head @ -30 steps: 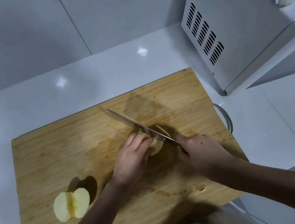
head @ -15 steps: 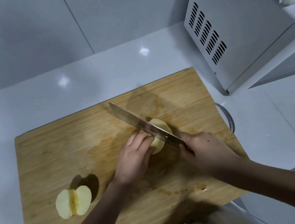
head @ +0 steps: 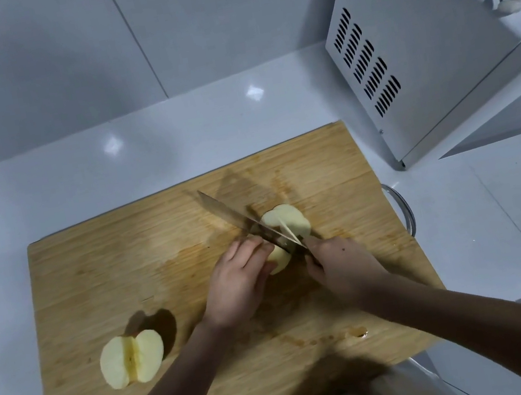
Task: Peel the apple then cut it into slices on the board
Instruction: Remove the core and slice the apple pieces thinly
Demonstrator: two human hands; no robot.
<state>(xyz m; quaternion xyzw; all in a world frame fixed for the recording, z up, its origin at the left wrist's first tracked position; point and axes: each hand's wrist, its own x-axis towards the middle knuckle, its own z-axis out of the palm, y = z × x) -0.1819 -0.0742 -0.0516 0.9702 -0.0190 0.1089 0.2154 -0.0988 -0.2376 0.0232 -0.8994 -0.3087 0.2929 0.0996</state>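
Head view: our right hand (head: 341, 266) grips the knife (head: 231, 216); our left hand (head: 239, 284), fingers curled, pins the peeled apple half (head: 278, 258) on the board (head: 89, 262). A slice (head: 288, 223) has newly fallen free beyond the knife. Slicing proceeds, with the other half (head: 132, 359) waiting front-left.

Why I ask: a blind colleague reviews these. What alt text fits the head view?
The right hand slices a peeled apple half with a knife on a wooden board while the left hand steadies it. A second half lies at the board's near left.
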